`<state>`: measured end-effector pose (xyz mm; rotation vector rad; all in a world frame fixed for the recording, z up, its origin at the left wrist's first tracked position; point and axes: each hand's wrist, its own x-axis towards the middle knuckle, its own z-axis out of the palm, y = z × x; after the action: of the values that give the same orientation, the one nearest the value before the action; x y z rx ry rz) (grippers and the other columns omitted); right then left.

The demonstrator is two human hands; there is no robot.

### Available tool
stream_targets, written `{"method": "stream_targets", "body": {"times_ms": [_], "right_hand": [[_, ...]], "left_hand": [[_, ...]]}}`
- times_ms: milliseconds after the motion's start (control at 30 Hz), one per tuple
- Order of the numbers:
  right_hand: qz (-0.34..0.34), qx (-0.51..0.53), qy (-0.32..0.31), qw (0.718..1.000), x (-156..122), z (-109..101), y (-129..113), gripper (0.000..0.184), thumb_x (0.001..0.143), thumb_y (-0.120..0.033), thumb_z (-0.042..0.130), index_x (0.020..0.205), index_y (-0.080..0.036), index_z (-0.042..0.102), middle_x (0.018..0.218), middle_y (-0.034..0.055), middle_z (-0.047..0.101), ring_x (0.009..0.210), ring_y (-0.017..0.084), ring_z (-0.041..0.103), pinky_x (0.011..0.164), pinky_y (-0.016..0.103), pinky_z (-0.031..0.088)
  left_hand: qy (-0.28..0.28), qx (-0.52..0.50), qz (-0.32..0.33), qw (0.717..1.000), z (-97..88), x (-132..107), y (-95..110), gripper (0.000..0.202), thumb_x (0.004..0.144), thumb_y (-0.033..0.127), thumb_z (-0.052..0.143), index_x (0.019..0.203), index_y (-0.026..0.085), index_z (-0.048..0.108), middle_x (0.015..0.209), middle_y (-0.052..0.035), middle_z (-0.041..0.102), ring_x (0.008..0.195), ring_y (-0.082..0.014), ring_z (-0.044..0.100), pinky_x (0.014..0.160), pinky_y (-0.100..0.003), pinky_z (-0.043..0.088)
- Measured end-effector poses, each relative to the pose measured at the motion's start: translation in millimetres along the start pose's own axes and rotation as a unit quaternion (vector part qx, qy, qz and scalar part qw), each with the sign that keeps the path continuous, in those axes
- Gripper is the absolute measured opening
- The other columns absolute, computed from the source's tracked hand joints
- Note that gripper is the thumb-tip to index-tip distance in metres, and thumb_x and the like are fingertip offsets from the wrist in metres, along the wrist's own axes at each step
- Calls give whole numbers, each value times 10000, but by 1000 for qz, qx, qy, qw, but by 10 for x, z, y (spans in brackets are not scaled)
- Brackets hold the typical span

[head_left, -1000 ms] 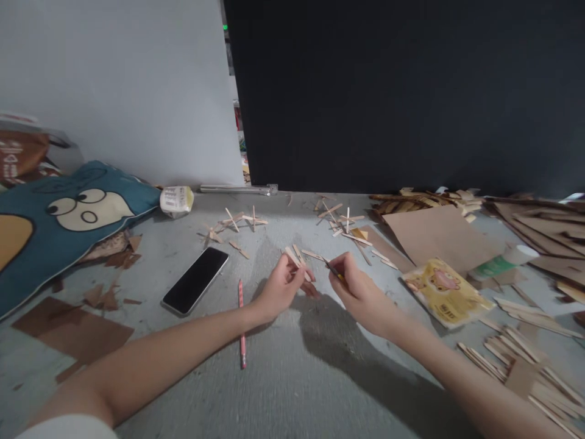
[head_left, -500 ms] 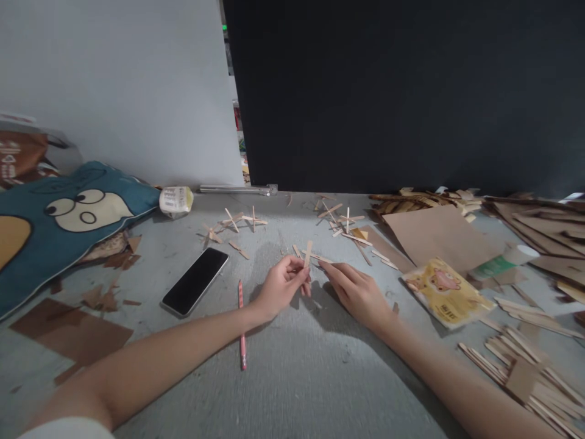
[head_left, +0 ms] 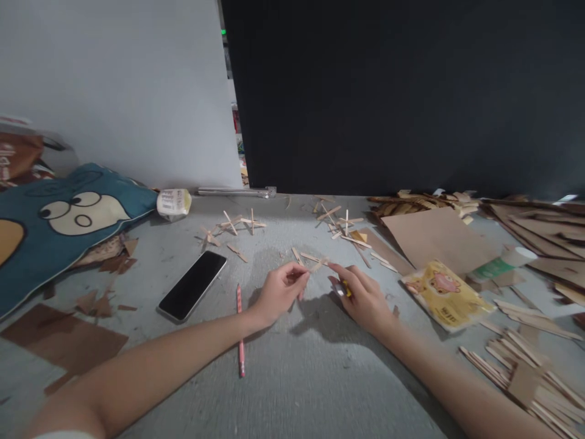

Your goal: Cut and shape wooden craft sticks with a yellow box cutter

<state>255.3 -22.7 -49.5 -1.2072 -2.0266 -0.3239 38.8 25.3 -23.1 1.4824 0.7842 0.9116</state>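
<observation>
My left hand [head_left: 280, 294] is closed, pinching a short wooden craft stick [head_left: 316, 265] between thumb and fingertips. The stick points right, towards my right hand [head_left: 364, 297]. That hand is curled round a small yellow-and-metal tool [head_left: 346, 289], which looks like a utility knife; most of it is hidden in the palm. The right index fingertip is near the free end of the stick, though I cannot tell whether they touch. Just beyond my hands, loose craft sticks [head_left: 297, 255] lie on the grey table [head_left: 301, 378].
Small stick structures [head_left: 232, 223] stand farther back. A phone [head_left: 192, 286] and a pink pencil [head_left: 241, 350] lie left, near a blue cushion [head_left: 91, 207]. On the right are a yellow packet [head_left: 445, 296], cardboard [head_left: 439, 238], a glue stick [head_left: 503, 263] and piled sticks [head_left: 503, 360].
The stick in my left hand has swung from nearly upright to pointing right. My right hand has turned, bringing the yellow tool into view.
</observation>
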Motion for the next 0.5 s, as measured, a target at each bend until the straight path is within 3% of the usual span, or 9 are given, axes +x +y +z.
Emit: {"method": "stream_targets", "body": {"times_ms": [133, 267, 500], "right_hand": [[-91, -19, -29, 995, 41, -49, -26, 525, 1017, -87, 404, 1517, -218, 491, 774, 25, 629, 668, 183, 624, 611, 288, 518], [-152, -34, -34, 987, 98, -122, -59, 537, 1033, -89, 406, 1555, -206, 455, 742, 19, 617, 656, 190, 606, 601, 302, 507], [-214, -47, 13, 976, 91, -226, -90, 414, 1023, -70, 483, 1416, -148, 584, 672, 4, 603, 590, 171, 563, 553, 306, 450]], "left_hand": [[-23, 15, -8, 1000, 10, 0, 3, 414, 881, 570, 693, 904, 157, 672, 668, 24, 588, 538, -102, 488, 540, -243, 381], [-38, 9, -16, 999, 9, -19, 51, 420, 891, 568, 685, 913, 149, 687, 636, 34, 555, 523, -99, 472, 531, -242, 372], [-67, 12, -2, 998, -7, -45, 94, 392, 918, 543, 683, 858, 156, 676, 591, 37, 551, 507, -89, 499, 524, -226, 407]]}}
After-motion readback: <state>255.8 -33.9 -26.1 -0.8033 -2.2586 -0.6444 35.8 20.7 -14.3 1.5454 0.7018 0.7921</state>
